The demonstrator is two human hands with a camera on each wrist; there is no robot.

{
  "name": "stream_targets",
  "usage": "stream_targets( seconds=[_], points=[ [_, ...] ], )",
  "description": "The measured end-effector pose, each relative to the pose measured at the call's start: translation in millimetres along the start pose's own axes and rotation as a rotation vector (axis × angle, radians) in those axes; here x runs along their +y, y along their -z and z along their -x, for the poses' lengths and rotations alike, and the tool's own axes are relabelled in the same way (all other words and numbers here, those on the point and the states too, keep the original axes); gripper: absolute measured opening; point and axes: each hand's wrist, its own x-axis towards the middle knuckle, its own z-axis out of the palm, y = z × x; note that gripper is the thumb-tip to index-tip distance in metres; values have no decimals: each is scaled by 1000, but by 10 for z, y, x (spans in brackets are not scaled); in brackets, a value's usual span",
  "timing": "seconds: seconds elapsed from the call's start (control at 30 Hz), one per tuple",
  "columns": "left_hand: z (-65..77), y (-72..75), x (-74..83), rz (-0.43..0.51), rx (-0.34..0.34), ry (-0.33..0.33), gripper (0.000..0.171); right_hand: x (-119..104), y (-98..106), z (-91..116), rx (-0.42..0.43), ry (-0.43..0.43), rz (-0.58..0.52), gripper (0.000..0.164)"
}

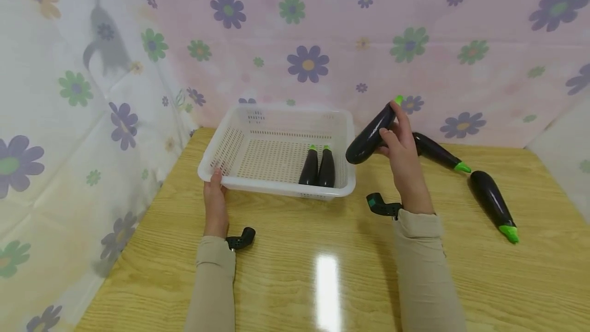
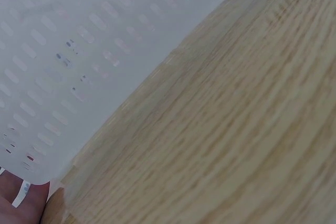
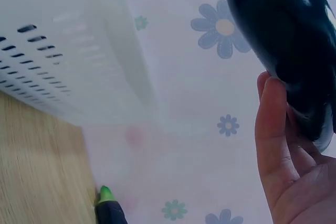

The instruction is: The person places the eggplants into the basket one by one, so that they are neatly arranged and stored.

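Observation:
My right hand (image 1: 400, 145) holds a dark, glossy toy eggplant (image 1: 370, 135) in the air, just right of the basket. Its green stem points up and away; the thumb lies along its near side. In the right wrist view the same eggplant (image 3: 286, 35) fills the upper right above the fingers. My left hand (image 1: 215, 201) grips the white plastic basket (image 1: 272, 185) by its front left corner, thumb over the rim. Within the basket, two eggplants (image 1: 327, 169) lie side by side at the right end, stems toward the back. Only part of the left hand (image 2: 23, 203) shows in the left wrist view.
Two more eggplants lie on the wooden table (image 1: 295, 250) to the right: one eggplant (image 1: 435, 151) near the back edge, partly behind my right hand, and another eggplant (image 1: 490, 199) nearer. A flowered cloth (image 1: 341, 29) hangs behind the table and along its left side.

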Motion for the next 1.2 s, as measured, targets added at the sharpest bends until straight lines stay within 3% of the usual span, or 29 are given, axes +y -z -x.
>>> stream_targets(
  seconds=[0.2,0.43,0.67,0.87,1.2],
  points=[
    [-42,15,13,2,-20,-22,52,15,-104,-13,-23,34,3,54],
    [-31,41,15,-13,-1,-17,54,-50,-293,28,-31,10,5,67],
    [-49,48,51,-28,-28,-48,51,-92,-479,51,-40,22,-31,70],
    [23,25,116,-40,-20,-16,51,-66,-594,78,-66,-8,-58,69],
    [81,-57,137,-24,-28,-38,51,57,-695,26,-87,-54,-12,71]
  ],
)
